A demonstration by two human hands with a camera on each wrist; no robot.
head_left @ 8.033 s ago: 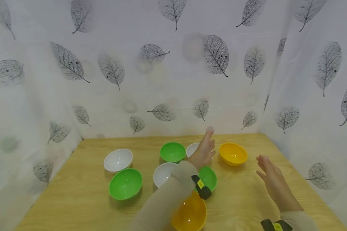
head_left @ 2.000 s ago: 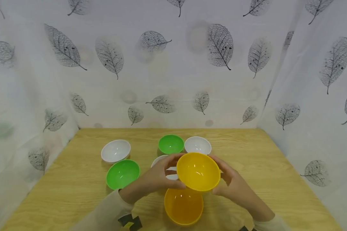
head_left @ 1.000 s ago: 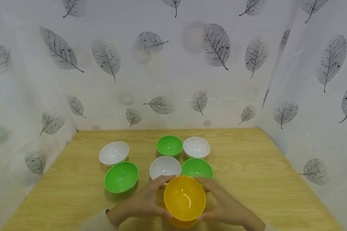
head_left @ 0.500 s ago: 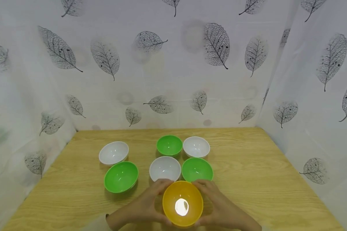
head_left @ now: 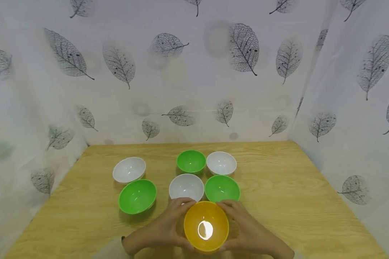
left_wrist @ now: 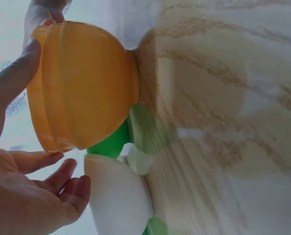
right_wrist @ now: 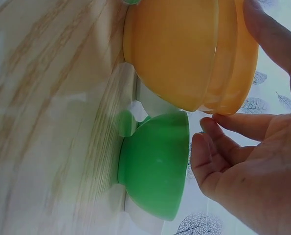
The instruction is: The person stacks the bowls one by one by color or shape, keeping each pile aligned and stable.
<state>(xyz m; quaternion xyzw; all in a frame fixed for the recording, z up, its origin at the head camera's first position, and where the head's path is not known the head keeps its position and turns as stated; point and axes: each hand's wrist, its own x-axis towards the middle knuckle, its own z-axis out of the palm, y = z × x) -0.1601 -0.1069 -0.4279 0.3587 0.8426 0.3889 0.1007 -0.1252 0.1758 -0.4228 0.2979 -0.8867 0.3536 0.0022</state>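
Two yellow-orange bowls stand nested on the table at its near middle. The upper bowl [head_left: 194, 216] sits inside the lower bowl [left_wrist: 94, 83], and two rim bands show close together in both wrist views. My left hand [head_left: 168, 226] holds the upper rim from the left, thumb on the near side and index fingertip on the far side. From the right, my right hand [head_left: 249, 230] grips the same rim in a mirrored way. Behind the stack are a white bowl [head_left: 186, 189] and a green bowl [head_left: 222, 189], close to my fingertips.
Farther back stand a smaller green bowl [head_left: 191, 162] and a white bowl [head_left: 221, 163]. On the left, a white bowl [head_left: 129, 169] tilts beside a tilted green bowl [head_left: 137, 196]. A leaf-patterned curtain [head_left: 201, 79] encloses the wooden table [head_left: 285, 194].
The yellow bowl left the back right, was carried in both hands over the near orange bowl, and was lowered into it. Over the last half second the hands have barely moved.
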